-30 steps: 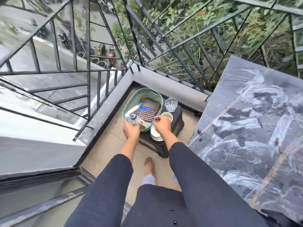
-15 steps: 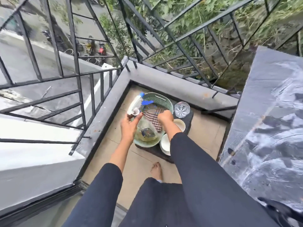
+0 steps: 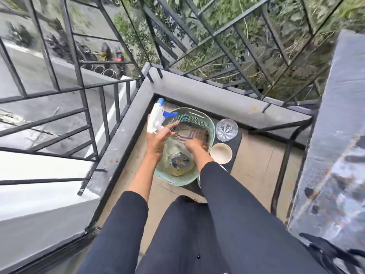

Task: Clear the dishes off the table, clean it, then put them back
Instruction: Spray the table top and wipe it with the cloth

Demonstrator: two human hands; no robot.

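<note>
My left hand [image 3: 158, 138] grips the neck of a spray bottle [image 3: 155, 118] with a white trigger head and blue nozzle. It is tilted over the left rim of a green plastic basket [image 3: 205, 120], its clear body low inside. My right hand [image 3: 194, 145] is inside the basket, fingers curled down onto a checkered cloth [image 3: 195, 133]. A cut-glass bowl [image 3: 226, 129] and a cream cup [image 3: 221, 153] stand on a black stool [image 3: 238, 144] right of the basket. A white plate peeks out under my right forearm. The dark table [image 3: 335, 155] at right is smeared with white foam.
A black metal railing [image 3: 110, 107] and a grey ledge [image 3: 207, 91] enclose this balcony corner. The basket and stool sit on the tan tiled floor [image 3: 256, 171]. My dark sleeves and legs fill the bottom of the view.
My left hand took the spray bottle by its neck and raised its head above the basket rim. My right hand left the cup and went into the basket onto the cloth.
</note>
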